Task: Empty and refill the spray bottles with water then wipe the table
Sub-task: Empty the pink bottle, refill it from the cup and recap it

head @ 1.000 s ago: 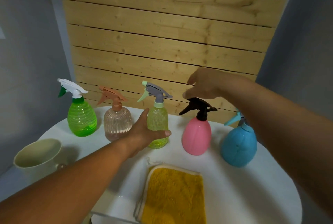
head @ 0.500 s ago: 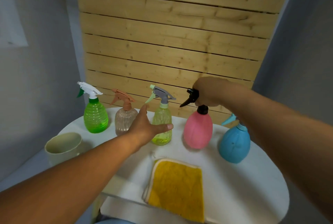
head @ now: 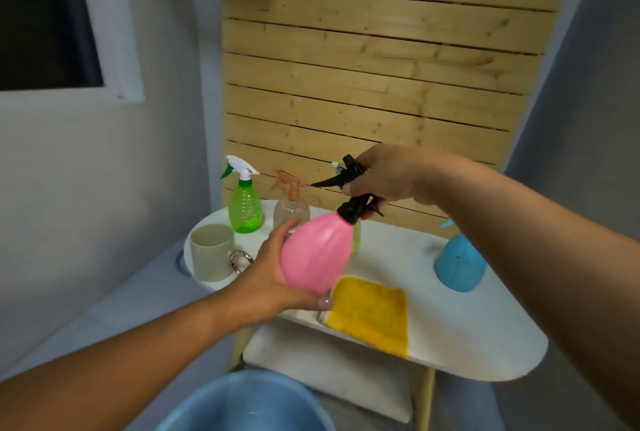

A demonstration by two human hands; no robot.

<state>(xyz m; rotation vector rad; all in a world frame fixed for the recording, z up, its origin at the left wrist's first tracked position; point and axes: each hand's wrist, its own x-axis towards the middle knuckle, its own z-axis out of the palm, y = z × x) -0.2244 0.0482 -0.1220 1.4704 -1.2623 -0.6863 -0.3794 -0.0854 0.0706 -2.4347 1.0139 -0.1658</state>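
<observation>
Lifted off the table since a moment ago, pink spray bottle (head: 318,250) now tilted in the air above the white table (head: 485,326). Left hand (head: 277,278) cupped round its body; right hand (head: 388,177) clamped on the black trigger head (head: 349,188). No readable labels or writing anywhere. Behind: wooden slat panel (head: 381,67), grey walls, dark window (head: 41,15). Below: blue bucket (head: 249,403). On the tabletop: yellow cloth (head: 374,313), beige mug (head: 211,250), green bottle (head: 245,205), blue bottle (head: 459,264).

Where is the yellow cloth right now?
In the head view the yellow cloth lies flat on the white table near its front edge, just right of the left hand holding the pink bottle.
</observation>
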